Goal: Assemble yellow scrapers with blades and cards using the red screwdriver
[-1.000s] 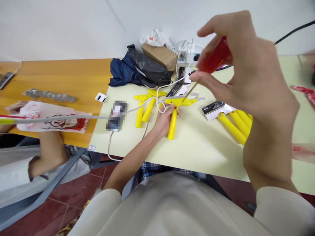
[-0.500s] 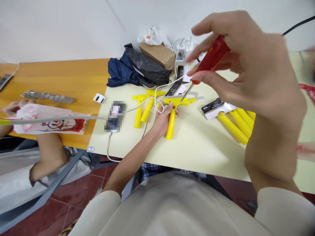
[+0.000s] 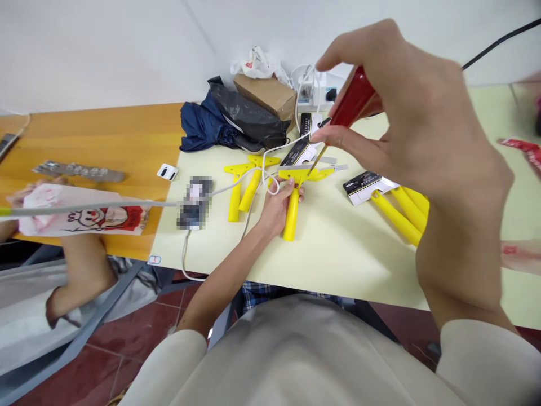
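Observation:
My left hand (image 3: 276, 210) grips a yellow scraper (image 3: 291, 217) just below its head, with the handle toward me. A metal blade lies along the top edge of that head. High on the right, my right hand (image 3: 422, 113) is closed around a screwdriver (image 3: 353, 98) with a red handle. Its thin shaft slants down, and the tip meets the yellow head. Left of my left hand lie two more yellow scrapers (image 3: 234, 194). Several yellow handles (image 3: 397, 220) rest to the right, partly hidden by my right forearm.
Black-and-white packaging cards (image 3: 364, 185) lie on the pale table (image 3: 329, 265). A white cable (image 3: 270, 155) loops beside my left hand. Behind are a dark blue umbrella (image 3: 200, 127), a cardboard box (image 3: 268, 96) and a power strip (image 3: 315, 96). At left, another person's arm (image 3: 87, 265) is near a printed bag (image 3: 101, 217).
My right hand's fingers have shifted around the screwdriver handle, and the handle has turned. The view has moved slightly. My left hand keeps its hold on the scraper.

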The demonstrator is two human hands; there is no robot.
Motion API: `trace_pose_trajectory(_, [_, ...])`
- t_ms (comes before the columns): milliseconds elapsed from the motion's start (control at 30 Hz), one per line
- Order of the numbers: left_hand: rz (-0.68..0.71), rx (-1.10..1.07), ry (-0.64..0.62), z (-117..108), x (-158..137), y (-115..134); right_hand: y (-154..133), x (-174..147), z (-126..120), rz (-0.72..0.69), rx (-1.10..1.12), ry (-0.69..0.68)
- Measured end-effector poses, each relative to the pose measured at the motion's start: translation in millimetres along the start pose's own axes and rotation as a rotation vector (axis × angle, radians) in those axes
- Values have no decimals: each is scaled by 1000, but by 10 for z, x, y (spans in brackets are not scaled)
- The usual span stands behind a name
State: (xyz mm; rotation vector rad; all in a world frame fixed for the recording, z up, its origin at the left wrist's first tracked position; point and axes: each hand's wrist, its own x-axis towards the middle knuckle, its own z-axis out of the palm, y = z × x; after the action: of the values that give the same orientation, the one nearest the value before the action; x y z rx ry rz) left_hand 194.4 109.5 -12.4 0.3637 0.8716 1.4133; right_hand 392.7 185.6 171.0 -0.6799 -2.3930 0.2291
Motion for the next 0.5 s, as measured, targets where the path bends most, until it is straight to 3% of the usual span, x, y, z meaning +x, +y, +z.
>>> trace_pose_trajectory(133, [-9,-8,23,-1,4,6,-11,10,-29,-28,205,-87])
trace_pose_trajectory(267, [-13,-19,-19,-10,2,-5,-15,-3,-31,3,92,31])
trace_pose_trajectory(333, [-9,-6,-23,-14,3,-10,-22,-14,-30,15,111,6])
trace_pose_trajectory(433, [2,1,-9,-13,4,-9,-40,-25,-34,36,248,-102])
trace_pose_trajectory(500, [4,3,-4,-5,0,-7,-49,-19,-25,71,385,-45])
